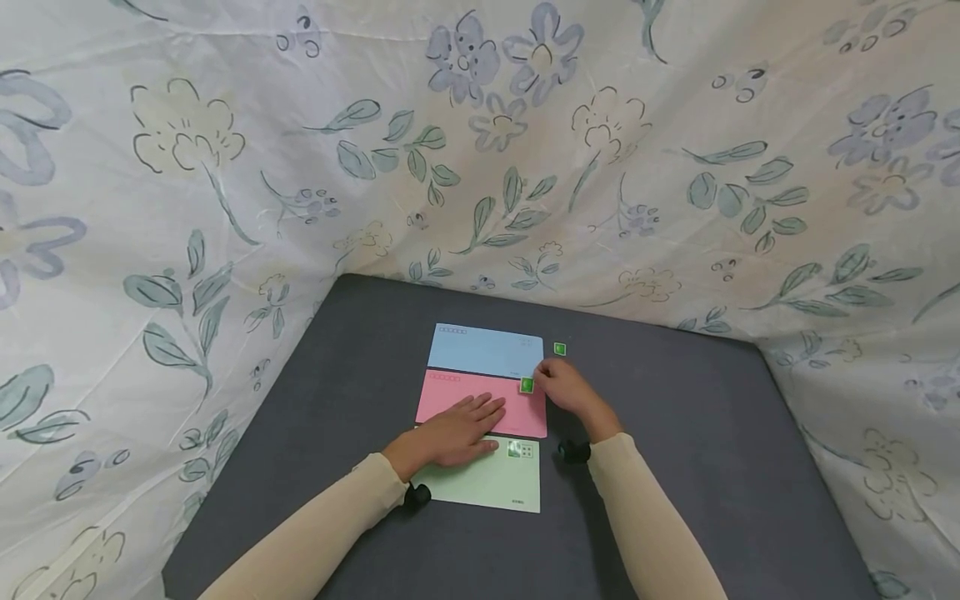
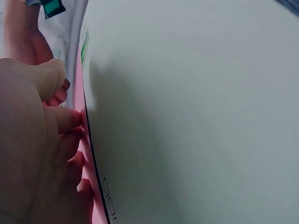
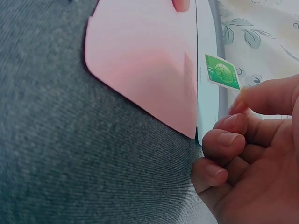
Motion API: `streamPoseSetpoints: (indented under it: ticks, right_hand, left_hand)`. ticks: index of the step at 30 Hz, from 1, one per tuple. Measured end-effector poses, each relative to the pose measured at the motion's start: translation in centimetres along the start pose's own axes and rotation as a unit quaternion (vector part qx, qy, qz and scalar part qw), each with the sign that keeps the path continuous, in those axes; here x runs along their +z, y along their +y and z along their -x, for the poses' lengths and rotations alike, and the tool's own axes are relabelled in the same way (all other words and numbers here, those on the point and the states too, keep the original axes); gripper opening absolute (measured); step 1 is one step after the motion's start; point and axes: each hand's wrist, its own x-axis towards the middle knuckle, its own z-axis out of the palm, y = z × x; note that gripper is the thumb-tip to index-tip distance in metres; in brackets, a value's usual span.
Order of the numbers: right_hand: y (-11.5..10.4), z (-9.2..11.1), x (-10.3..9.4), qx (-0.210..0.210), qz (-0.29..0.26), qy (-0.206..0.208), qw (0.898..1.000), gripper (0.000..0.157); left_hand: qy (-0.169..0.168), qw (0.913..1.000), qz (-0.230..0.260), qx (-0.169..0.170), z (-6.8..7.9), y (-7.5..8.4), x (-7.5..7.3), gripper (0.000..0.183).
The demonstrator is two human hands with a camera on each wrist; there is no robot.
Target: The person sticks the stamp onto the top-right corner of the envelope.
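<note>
Small print on the green stamp and at the lower right of the green envelope is too tiny to read, while rows of blank boxes mark the pink envelope and blue envelope. The right hand, wrist angled inward, pinches that stamp by its edge over the pink envelope's upper right corner. The left hand lies with fingers extended across the pink envelope, grasping nothing.

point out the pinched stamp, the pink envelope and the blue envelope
pinched stamp (image 3: 223, 72), right wrist view, middle of its green face
pink envelope (image 1: 482, 384), head view, upper middle of its face
blue envelope (image 1: 486, 350), head view, middle of its face
</note>
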Motion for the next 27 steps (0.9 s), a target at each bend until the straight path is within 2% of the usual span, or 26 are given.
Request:
streamPoseSetpoints:
  ticks: [27]
  right_hand:
    - [-0.4,-0.7,1.8,0.016,0.006,0.009,1.0,0.024]
  left_hand:
    - [0.012,0.9999,-0.007,0.01,0.1,0.0,0.2,0.069]
